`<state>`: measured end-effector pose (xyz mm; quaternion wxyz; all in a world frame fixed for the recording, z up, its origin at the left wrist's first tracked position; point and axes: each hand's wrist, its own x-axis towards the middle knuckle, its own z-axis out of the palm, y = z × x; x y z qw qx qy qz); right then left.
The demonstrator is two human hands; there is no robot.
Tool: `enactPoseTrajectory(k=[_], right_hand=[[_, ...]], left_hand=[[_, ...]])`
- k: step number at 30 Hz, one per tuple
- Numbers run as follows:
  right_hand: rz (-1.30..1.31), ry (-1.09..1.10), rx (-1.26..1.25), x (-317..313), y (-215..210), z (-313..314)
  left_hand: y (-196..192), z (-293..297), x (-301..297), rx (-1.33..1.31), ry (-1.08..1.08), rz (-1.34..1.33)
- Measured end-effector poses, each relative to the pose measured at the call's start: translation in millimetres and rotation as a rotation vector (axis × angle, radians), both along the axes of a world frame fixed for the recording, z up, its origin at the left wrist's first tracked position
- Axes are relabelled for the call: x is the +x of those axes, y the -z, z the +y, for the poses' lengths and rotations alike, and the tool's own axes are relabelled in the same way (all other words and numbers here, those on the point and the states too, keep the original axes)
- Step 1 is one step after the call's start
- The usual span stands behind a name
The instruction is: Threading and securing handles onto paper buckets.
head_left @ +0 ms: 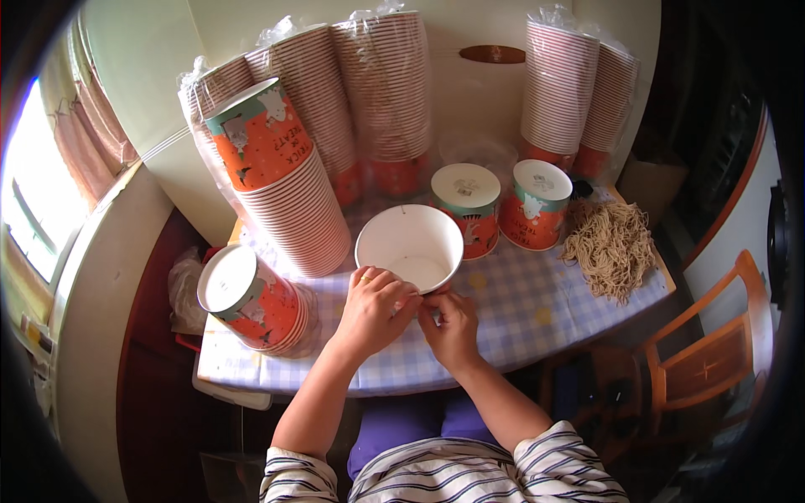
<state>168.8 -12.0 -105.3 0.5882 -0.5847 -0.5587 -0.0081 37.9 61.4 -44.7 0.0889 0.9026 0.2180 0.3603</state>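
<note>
An open paper bucket (381,243), white inside, stands upright on the table in front of me. My left hand (377,306) is closed at its near left rim, fingertips over the edge and thumb toward the right hand. My right hand (450,329) pinches just below the near rim, close to the left fingertips. What lies between its fingers is too small to make out. A small dark mark shows on the bucket's far rim. Just beyond stand two upside-down orange and green printed buckets, one nearer the middle (480,230) and one farther right (531,220).
A tangled heap of beige string (615,251) lies at the right. Left are a tall nested bucket stack (293,214) and a short one (268,312). Plastic-wrapped stacks (381,92) line the back, with more (560,88) at back right. A checked cloth (520,306) covers the table; a wooden chair (704,360) stands right.
</note>
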Motion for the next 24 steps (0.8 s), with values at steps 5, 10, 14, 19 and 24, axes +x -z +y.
enactPoseTrajectory(k=[5, 10, 14, 19, 24], right_hand=[[0.001, 0.021, -0.018, -0.3, 3.4, 3.1], [-0.003, 0.068, -0.038, -2.2, 2.4, 3.9], [0.000, 0.063, -0.047, -1.0, 0.8, 2.8], [0.164, -0.023, -0.020, -1.5, 3.7, 3.1], [0.166, -0.039, -0.028, -2.7, 4.3, 3.4]], left_hand=[[1.1, 2.5, 2.1, -0.012, -0.006, 0.002], [1.2, 6.8, 3.0, -0.019, 0.005, 0.009], [0.2, 9.1, 0.7, -0.039, 0.032, 0.015], [-5.9, 2.5, 3.6, -0.039, 0.042, -0.019], [-0.8, 3.7, 5.0, 0.071, 0.085, 0.048]])
